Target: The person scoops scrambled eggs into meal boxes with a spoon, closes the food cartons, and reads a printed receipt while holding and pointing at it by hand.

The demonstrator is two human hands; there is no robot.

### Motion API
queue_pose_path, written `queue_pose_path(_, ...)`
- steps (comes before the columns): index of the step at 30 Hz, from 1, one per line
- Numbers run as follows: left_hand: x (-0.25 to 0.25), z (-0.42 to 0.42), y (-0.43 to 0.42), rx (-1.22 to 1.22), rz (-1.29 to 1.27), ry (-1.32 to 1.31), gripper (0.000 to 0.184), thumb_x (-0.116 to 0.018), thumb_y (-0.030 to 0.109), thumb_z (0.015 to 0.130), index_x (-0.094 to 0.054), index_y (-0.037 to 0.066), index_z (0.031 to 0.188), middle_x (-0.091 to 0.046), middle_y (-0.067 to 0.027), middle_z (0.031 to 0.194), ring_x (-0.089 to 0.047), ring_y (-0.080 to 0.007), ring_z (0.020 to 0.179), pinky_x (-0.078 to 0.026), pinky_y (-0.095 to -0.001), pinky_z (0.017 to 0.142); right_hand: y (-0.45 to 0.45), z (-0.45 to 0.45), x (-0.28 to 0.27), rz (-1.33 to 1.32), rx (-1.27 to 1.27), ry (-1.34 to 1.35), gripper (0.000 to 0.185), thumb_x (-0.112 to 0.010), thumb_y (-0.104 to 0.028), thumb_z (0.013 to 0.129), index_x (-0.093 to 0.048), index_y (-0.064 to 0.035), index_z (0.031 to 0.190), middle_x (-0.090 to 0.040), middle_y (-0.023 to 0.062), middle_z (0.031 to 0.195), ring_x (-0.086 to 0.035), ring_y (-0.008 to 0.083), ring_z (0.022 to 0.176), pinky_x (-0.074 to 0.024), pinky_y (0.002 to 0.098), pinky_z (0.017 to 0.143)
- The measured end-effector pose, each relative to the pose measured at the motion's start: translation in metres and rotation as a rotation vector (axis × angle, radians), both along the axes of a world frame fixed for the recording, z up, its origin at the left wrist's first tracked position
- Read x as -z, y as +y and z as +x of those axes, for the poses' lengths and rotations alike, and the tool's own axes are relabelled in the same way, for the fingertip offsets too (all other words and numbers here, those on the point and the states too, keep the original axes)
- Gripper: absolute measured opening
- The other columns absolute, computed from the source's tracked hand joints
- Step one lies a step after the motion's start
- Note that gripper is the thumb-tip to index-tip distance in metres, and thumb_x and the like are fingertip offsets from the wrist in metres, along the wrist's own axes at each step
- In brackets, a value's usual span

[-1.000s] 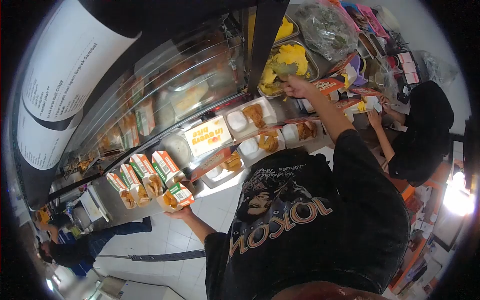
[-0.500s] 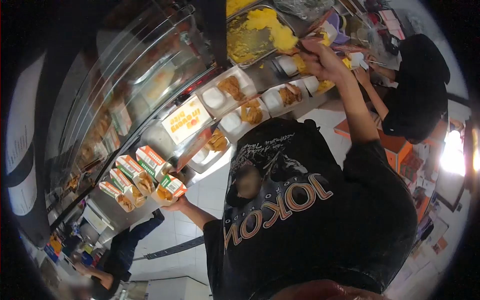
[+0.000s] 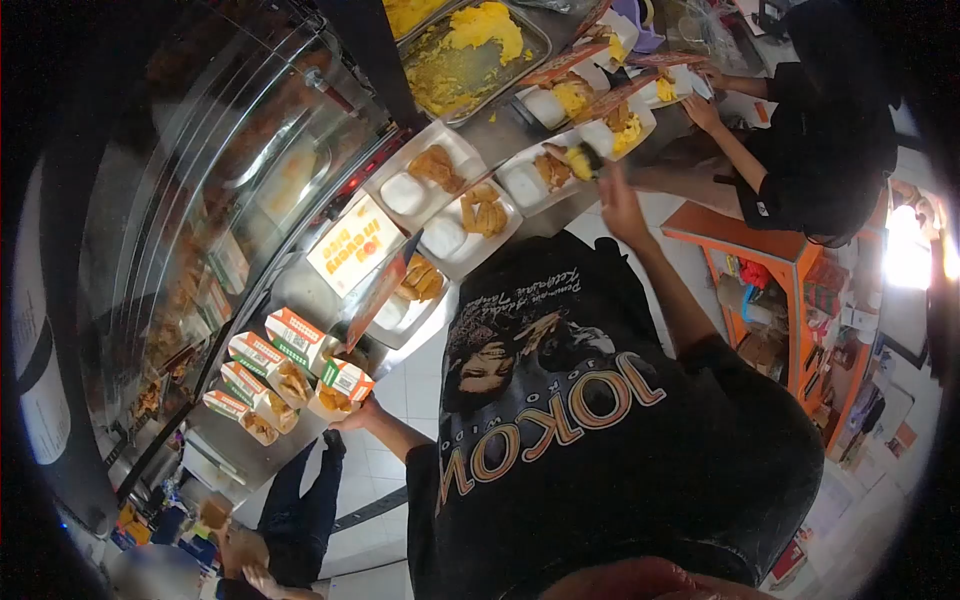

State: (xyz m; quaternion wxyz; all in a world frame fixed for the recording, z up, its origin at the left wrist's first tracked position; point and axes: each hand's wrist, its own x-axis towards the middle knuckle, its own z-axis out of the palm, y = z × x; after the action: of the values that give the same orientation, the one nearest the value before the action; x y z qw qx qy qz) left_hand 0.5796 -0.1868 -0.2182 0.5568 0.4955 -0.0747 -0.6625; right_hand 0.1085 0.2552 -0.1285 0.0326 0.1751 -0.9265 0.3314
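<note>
My right hand [image 3: 622,208] is closed, partly blurred, around a dark-handled serving utensil [image 3: 584,162] with yellow scrambled egg on it. The utensil hovers at the right end of an open meal box [image 3: 520,188] containing white rice and fried chicken. My left hand [image 3: 355,414] grips the lower side of a small orange, green and white carton [image 3: 347,380] of fried pieces. Similar cartons [image 3: 258,352] stand close on its left. Scrambled egg [image 3: 485,35] lies in a metal tray [image 3: 541,62] at the top.
More open boxes of rice and chicken [image 3: 465,225] line the steel counter, beside a printed card [image 3: 352,245]. A glass display case [image 3: 275,130] curves along the left. A co-worker [image 3: 830,150] handles a box at top right; another person [image 3: 300,510] is lower left. Orange shelving [image 3: 780,245] stands at right.
My right hand has moved down and left from beside the egg tray to the meal box, carrying the utensil. My left hand stays at the carton. The view has shifted slightly.
</note>
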Motion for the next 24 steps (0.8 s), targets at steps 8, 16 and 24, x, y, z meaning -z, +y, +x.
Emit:
queue_pose_path(8,-0.018,-0.016,0.009,0.017,-0.019,-0.070,0.090,-0.014,0.077,0.091,-0.035,0.013,0.150,-0.040,-0.0124,0.152,-0.039,-0.0389,0.138,-0.036,-0.0565,0.110,-0.014,0.015,-0.035,0.120,0.066,-0.257,0.043,-0.042,-0.017,0.103,-0.035,-0.0105,0.145,-0.065,0.0265,0.095,-0.066,0.0416,0.080,-0.0492,0.0483,0.068)
queue_pose_path(16,-0.040,-0.037,0.015,-0.058,0.036,0.020,0.094,-0.020,0.080,0.089,-0.031,0.011,0.152,-0.038,-0.0133,0.153,-0.038,-0.0379,0.140,-0.034,-0.0580,0.112,-0.014,0.000,-0.037,0.163,-0.101,-0.248,0.044,-0.041,-0.014,0.102,-0.033,-0.0086,0.146,-0.060,0.0291,0.080,-0.060,0.0475,0.070,-0.0459,0.0496,0.063)
queue_pose_path(24,-0.041,-0.035,0.015,-0.048,0.013,-0.095,0.096,-0.019,0.081,0.089,-0.029,0.010,0.153,-0.034,-0.0127,0.156,-0.034,-0.0376,0.142,-0.031,-0.0554,0.114,-0.012,-0.023,-0.082,-0.487,0.020,-0.500,0.039,-0.044,-0.024,0.106,-0.041,-0.0086,0.141,-0.052,0.0010,0.077,-0.050,0.0183,0.060,-0.0425,0.0367,0.058)
